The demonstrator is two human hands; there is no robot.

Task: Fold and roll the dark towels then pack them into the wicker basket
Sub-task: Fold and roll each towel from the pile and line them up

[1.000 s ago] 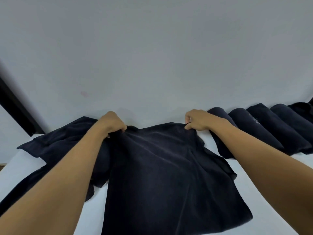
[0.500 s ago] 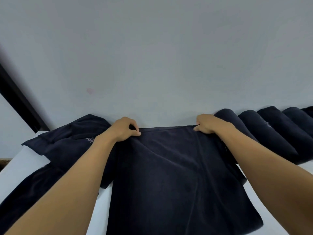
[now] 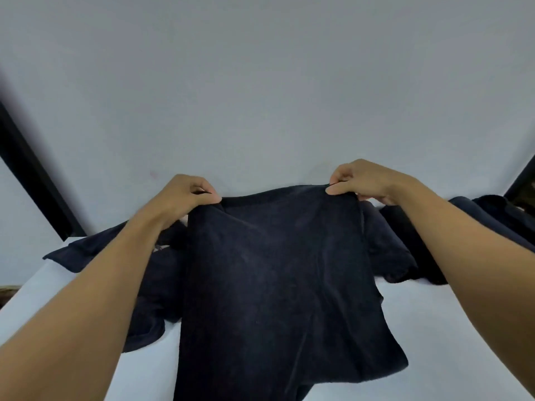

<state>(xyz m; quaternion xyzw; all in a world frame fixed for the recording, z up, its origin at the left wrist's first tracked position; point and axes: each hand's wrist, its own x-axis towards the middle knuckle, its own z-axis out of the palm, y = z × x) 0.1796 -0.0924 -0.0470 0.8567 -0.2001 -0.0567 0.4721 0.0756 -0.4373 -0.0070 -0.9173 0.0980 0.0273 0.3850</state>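
A dark navy towel (image 3: 275, 279) hangs in front of me, lifted by its top edge above the white table (image 3: 451, 337). My left hand (image 3: 185, 195) pinches the towel's upper left corner. My right hand (image 3: 364, 180) pinches the upper right corner. The towel's lower part drapes down onto the table. Rolled dark towels (image 3: 405, 235) lie in a row at the right, partly hidden behind my right arm. The wicker basket is not in view.
More loose dark towels (image 3: 95, 247) lie crumpled on the table at the left, under my left arm. A pale wall (image 3: 260, 96) rises just behind the table. A black vertical frame (image 3: 31, 175) stands at the left.
Both hands have raised the towel's top edge off the table and drawn it closer together; the view has shifted left, hiding most of the rolled towels.
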